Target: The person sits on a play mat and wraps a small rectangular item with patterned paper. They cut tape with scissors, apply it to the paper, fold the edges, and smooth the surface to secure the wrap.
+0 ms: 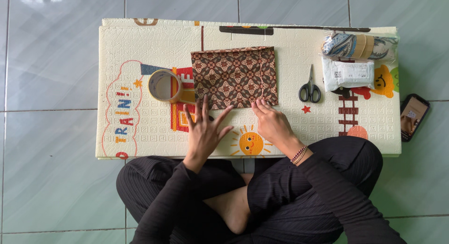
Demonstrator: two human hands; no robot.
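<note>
The batik parcel [235,77] lies mid-mat [140,136]. The left hand [204,130], fingers spread wide, and the right hand [270,121], fingers flat, press its near edge. Uneven pressure could probably skew the fold.

brown batik-patterned flat wrapped parcel [235,77] above the hands | cream cartoon-printed foam mat [121,47] | black-handled scissors [309,87] right | beige tape roll [164,85] left | grey glossy floor tiles [51,61]
</note>
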